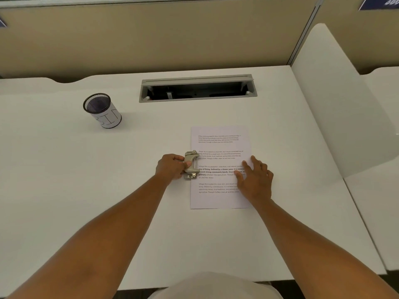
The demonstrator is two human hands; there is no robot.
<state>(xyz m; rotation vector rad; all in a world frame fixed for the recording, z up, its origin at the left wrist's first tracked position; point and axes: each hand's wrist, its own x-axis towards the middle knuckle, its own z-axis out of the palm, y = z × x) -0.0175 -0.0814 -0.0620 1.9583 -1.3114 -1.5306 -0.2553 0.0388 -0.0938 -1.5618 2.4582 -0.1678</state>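
1. On the white bench, in the head view, a metal hole punch is set at the left edge of a printed sheet.
2. The hole punch is clasped by the left grip, its fingers curled round it.
3. The sheet is pressed flat by the right grip, with fingers straight and spread and nothing held.
4. A mesh cup marked BIN is seen well apart, to the far left.

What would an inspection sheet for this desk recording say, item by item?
Surface: flat white desk, matte.
Job's things: white printed paper sheet lying flat; silver metal hole punch at its left edge.
Clutter: black mesh cup with white paper label, upright, apart from the sheet.
Hands: left hand grips the punch; right hand rests flat on the sheet.
Cables: nothing seen; grey cable hatch open, dark inside.
Surroundings: beige partition panels behind; white side divider at right.
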